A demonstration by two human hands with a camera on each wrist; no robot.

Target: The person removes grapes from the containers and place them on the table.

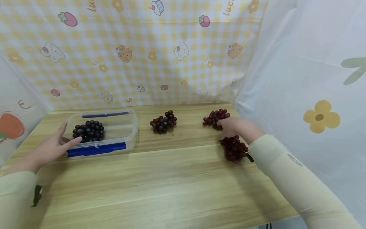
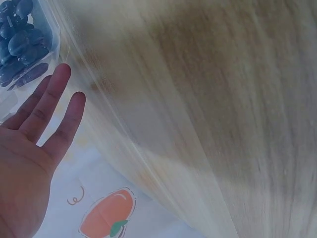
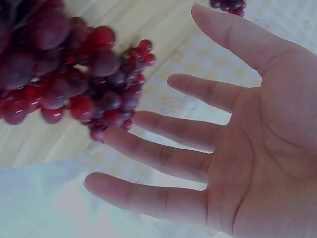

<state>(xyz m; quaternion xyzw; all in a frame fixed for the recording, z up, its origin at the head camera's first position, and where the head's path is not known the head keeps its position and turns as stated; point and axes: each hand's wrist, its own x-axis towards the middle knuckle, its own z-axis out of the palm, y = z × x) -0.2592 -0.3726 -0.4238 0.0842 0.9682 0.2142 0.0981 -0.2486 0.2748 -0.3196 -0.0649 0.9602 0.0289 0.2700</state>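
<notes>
My left hand (image 1: 57, 141) is at the left end of a clear plastic box (image 1: 120, 130), thumb and fingers spread about its corner. A bunch of dark grapes (image 1: 89, 130) lies inside the box. In the left wrist view the fingers are straight beside the box wall. My right hand (image 1: 235, 127) hovers over two bunches of red grapes at the right. One red bunch (image 1: 235, 149) lies nearer, under the hand; the other red bunch (image 1: 216, 117) lies farther back. The right wrist view shows that hand's fingers (image 3: 158, 153) spread and holding nothing.
Another bunch of dark red grapes (image 1: 163, 122) lies between the box and the right hand. Blue clip strips (image 1: 97, 149) run along the box's long sides. A patterned cloth (image 1: 160, 63) hangs behind the wooden table (image 1: 148, 187), and white cloth (image 1: 303, 79) stands at the right.
</notes>
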